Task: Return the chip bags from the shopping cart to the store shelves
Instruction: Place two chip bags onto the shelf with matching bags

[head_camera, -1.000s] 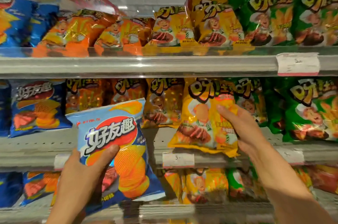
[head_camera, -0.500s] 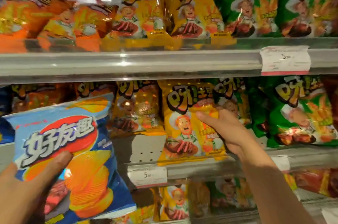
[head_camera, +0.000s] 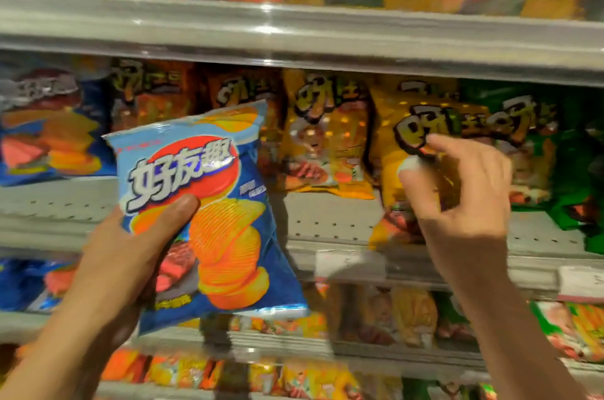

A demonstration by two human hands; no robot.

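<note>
Left hand (head_camera: 121,252) grips a blue ridged-chip bag (head_camera: 209,216); right hand (head_camera: 464,190), fingers loosely spread, at yellow bag (head_camera: 392,151)

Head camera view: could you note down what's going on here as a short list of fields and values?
place: store shelves stocked with chip bags
left hand: holds a blue chip bag upright, in front of the shelves
right hand: fingers spread, at a yellow chip bag standing on the middle shelf; contact unclear from blur
matching stock: blue bags at far left of the middle shelf
image: blurred
</note>
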